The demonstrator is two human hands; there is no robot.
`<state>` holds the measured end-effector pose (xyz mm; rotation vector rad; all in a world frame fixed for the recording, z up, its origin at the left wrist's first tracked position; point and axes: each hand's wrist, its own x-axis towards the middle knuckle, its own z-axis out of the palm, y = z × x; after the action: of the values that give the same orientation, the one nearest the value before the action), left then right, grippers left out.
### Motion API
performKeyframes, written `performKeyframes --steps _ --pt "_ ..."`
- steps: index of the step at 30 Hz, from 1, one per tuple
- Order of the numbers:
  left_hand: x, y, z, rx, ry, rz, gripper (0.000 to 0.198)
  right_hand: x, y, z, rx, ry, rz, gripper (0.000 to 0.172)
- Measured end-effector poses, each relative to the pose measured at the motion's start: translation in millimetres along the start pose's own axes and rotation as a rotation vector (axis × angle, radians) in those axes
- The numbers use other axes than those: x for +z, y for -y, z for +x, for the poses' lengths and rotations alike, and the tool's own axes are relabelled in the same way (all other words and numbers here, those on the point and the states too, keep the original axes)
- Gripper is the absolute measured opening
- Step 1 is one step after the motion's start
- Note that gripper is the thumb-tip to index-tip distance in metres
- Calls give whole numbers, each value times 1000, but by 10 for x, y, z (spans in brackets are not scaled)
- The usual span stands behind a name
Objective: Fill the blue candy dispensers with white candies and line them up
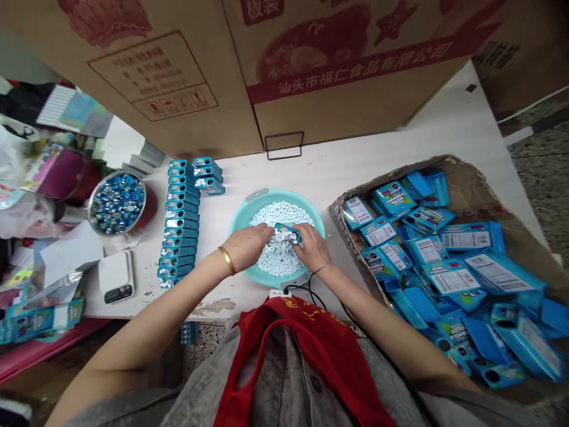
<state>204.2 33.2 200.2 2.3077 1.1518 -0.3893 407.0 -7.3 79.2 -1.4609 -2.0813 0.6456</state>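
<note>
A teal plastic basin (249, 212) full of small white candies sits on the white table in front of me. Over it, my left hand (246, 244) and my right hand (313, 246) hold a small blue box (287, 233) between them, both with fingers closed on it. The box lies on its side and white candies show in its opening. A gold bangle circles my left wrist and a thin bracelet my right.
Several filled blue boxes (181, 225) stand in a row left of the basin. A metal bowl of blue wrapped sweets (117, 201) and a small scale (116, 276) lie further left. A cardboard tray (466, 178) of blue boxes is on the right. Large cartons (311, 71) stand behind.
</note>
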Motion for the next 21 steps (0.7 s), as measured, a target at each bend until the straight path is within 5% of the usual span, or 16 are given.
performKeyframes --steps 6,12,14,17,21 --pt "-297 -476 -68 -35 -9 300 44 47 73 14 1 66 28 35" --pt "-231 77 -84 91 -195 121 18 -53 109 -6 40 48 94 37" --pt "-105 243 30 189 -259 -53 24 -81 160 -24 53 37 87 36" --pt "133 289 242 300 -280 -225 38 -144 246 -27 43 56 108 33" --pt "242 210 299 317 -208 -268 21 -488 176 5 5 50 267 38"
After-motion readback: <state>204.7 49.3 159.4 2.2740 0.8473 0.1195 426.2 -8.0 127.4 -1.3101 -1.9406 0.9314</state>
